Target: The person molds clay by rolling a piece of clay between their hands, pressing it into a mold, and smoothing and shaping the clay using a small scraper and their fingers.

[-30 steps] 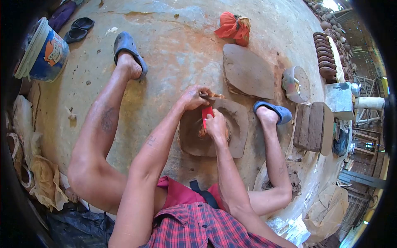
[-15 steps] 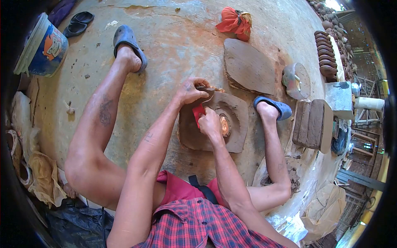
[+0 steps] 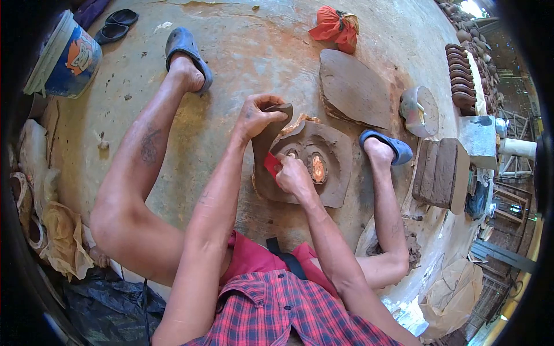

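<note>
A grey-brown clay slab (image 3: 337, 153) lies on the floor between my legs, pressed over a form with raised curves. Near its middle, an oval opening (image 3: 318, 168) shows an orange-brown surface, and a smaller one sits beside it, partly behind my fingers. My left hand (image 3: 261, 117) pinches the far left edge of the slab and holds that strip lifted and curled. Along the cut, an orange-brown rim (image 3: 300, 122) of the form shows. In my right hand (image 3: 293, 175) is a flat red scraper (image 3: 272, 166), its edge against the clay left of the openings.
Beyond the slab lies another flat clay slab (image 3: 355, 86), with a tied red cloth bundle (image 3: 336, 29) behind it. A round container (image 3: 419, 111) and a thick clay block (image 3: 440, 173) stand right. A blue-white bucket (image 3: 66, 57) is far left. My clogged feet flank the work.
My left hand has drawn the clay strip up and left, opening a gap that bares the form's rim. My right hand has moved the scraper slightly toward me and left along the slab.
</note>
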`<action>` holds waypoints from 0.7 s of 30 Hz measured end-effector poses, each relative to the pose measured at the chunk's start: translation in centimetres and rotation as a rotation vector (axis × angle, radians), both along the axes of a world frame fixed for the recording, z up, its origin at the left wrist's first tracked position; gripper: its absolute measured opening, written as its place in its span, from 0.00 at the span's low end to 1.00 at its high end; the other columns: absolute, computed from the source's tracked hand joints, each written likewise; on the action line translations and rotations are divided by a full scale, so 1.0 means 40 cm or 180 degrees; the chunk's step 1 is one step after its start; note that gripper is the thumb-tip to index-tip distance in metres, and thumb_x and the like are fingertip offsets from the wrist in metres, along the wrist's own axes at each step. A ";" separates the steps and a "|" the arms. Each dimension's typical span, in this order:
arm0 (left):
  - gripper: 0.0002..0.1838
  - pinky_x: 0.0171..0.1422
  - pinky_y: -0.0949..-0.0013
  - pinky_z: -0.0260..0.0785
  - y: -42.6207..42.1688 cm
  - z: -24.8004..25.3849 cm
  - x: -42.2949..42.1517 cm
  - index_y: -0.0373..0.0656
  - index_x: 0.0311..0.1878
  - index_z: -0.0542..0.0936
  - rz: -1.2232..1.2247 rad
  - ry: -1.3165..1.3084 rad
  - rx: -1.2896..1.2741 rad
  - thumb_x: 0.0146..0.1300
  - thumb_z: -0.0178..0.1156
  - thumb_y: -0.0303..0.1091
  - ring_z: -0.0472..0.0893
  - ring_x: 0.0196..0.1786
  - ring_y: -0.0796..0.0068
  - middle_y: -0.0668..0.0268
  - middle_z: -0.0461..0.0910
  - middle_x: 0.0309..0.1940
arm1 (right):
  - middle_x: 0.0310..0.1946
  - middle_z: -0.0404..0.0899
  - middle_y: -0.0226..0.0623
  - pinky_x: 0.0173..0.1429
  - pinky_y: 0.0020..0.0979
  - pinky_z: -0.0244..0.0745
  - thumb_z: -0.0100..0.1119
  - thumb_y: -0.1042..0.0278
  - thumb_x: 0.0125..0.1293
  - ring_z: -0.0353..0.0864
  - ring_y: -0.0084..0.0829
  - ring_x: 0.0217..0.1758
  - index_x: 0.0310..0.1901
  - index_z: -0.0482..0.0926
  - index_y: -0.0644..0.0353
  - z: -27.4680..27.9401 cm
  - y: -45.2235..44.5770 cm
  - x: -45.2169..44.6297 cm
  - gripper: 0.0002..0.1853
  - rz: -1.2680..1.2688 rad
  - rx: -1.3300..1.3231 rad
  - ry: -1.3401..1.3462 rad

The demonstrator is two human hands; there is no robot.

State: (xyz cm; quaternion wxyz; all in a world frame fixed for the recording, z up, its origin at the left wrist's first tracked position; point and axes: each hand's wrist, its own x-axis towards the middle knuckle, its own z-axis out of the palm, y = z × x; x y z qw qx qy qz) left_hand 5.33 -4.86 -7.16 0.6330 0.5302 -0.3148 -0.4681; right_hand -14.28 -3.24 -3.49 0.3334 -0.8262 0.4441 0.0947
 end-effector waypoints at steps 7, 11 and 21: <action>0.15 0.49 0.73 0.78 0.065 0.040 0.026 0.40 0.46 0.87 0.0439 0.0292 -0.0244 0.54 0.74 0.19 0.85 0.40 0.80 0.69 0.89 0.39 | 0.41 0.87 0.58 0.56 0.54 0.81 0.59 0.74 0.59 0.86 0.57 0.51 0.48 0.83 0.61 0.043 0.005 -0.028 0.15 0.0568 0.0324 0.0075; 0.15 0.49 0.72 0.78 0.103 0.070 0.036 0.39 0.46 0.87 0.0716 0.0414 -0.0407 0.55 0.73 0.18 0.86 0.40 0.78 0.68 0.88 0.39 | 0.42 0.87 0.58 0.55 0.54 0.81 0.59 0.75 0.59 0.87 0.57 0.51 0.50 0.84 0.60 0.037 0.004 -0.052 0.16 0.0629 0.0520 -0.0114; 0.14 0.47 0.74 0.75 0.209 0.174 0.073 0.37 0.46 0.86 0.1100 0.0162 -0.0920 0.55 0.72 0.19 0.84 0.39 0.79 0.69 0.86 0.37 | 0.43 0.88 0.50 0.56 0.47 0.82 0.60 0.69 0.61 0.89 0.49 0.51 0.56 0.85 0.49 0.062 0.062 -0.156 0.20 0.1929 0.0517 0.0815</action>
